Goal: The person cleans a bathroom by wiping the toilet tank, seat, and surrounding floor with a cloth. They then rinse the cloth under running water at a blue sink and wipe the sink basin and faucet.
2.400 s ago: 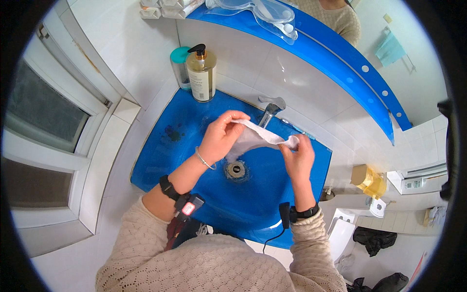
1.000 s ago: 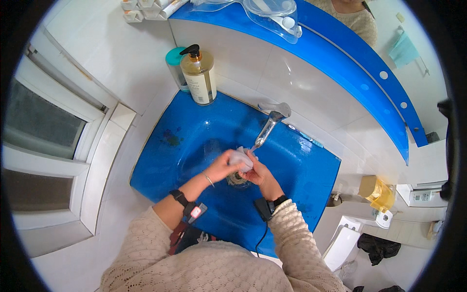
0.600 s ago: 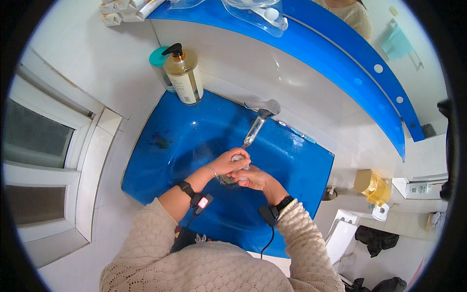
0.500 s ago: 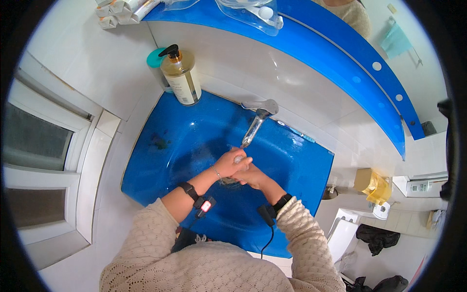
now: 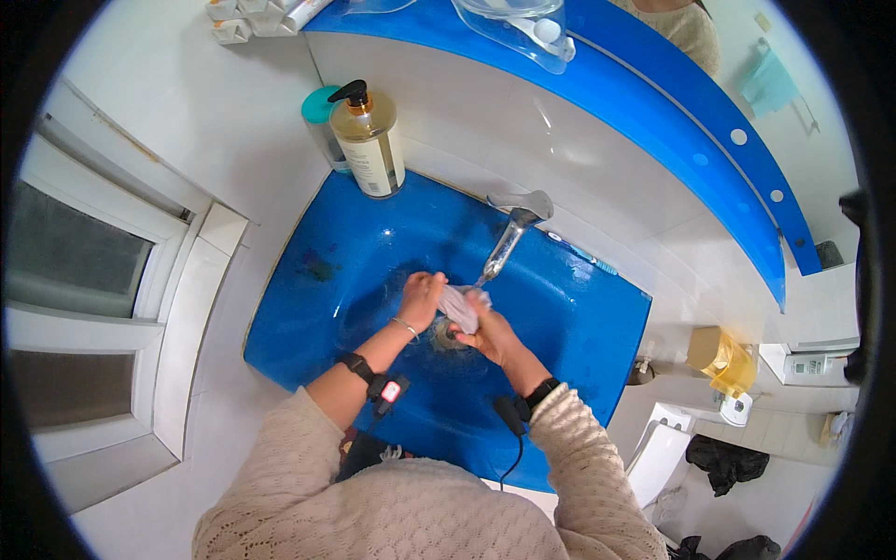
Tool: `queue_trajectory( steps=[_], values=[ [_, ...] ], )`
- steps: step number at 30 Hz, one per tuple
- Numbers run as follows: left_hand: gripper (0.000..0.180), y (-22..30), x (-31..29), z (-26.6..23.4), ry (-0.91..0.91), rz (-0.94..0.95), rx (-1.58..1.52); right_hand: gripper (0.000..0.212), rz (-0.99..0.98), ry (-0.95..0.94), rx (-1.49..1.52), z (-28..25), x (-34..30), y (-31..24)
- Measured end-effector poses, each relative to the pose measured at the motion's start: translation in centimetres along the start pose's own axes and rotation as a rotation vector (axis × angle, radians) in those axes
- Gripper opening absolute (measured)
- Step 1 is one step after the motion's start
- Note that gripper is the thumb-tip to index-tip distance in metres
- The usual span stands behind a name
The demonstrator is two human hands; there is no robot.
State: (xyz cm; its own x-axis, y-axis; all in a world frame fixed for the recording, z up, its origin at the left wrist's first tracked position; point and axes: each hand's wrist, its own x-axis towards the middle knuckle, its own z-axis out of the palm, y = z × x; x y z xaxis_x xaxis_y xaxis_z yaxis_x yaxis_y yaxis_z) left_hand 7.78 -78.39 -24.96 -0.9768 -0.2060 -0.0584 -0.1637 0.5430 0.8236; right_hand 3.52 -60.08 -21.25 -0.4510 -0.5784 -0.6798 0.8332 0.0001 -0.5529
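Observation:
A small pale pinkish cloth (image 5: pixel 456 306) is stretched between my two hands below the spout of the chrome faucet (image 5: pixel 507 241). My left hand (image 5: pixel 423 301) grips its left end with curled fingers. On the other side, my right hand (image 5: pixel 488 338) holds the cloth's right part, close under the spout. Both hands are over the basin of the blue sink (image 5: pixel 583 364), and the metal drain (image 5: pixel 448 342) shows partly beneath them. Water seems to run from the spout onto the cloth beside my right fingers.
A pump bottle (image 5: pixel 373 154) and a teal-lidded container (image 5: pixel 320 110) stand at the sink's back left corner. A toothbrush (image 5: pixel 583 254) lies along the back rim. Above runs a blue shelf (image 5: pixel 653 145) with a clear plastic case (image 5: pixel 523 28). A window (image 5: pixel 84 243) is at left.
My hands were pressed together around the cloth, mostly hiding it. Now they are apart, with the cloth drawn out between them. The whole view has shifted slightly.

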Motion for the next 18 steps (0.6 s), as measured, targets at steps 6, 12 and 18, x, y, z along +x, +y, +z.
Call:
queue_trajectory(
  steps=[6, 12, 18],
  values=[
    [0.053, 2.7, -1.3, -2.2, 0.023, -0.442, -0.617, 0.043, -0.034, 0.306, 0.124, -0.2, -1.0, 0.6],
    [0.037, 4.9, -1.4, -2.0, -0.331, -0.533, -0.983, 0.037, -0.051, 0.128, -0.046, 2.3, -1.3, 0.4],
    [0.044, 4.2, -1.5, -1.9, -0.377, -0.616, -0.834, 0.017, -0.384, 0.19, 0.083, 2.4, -1.1, 0.3]
  ],
)
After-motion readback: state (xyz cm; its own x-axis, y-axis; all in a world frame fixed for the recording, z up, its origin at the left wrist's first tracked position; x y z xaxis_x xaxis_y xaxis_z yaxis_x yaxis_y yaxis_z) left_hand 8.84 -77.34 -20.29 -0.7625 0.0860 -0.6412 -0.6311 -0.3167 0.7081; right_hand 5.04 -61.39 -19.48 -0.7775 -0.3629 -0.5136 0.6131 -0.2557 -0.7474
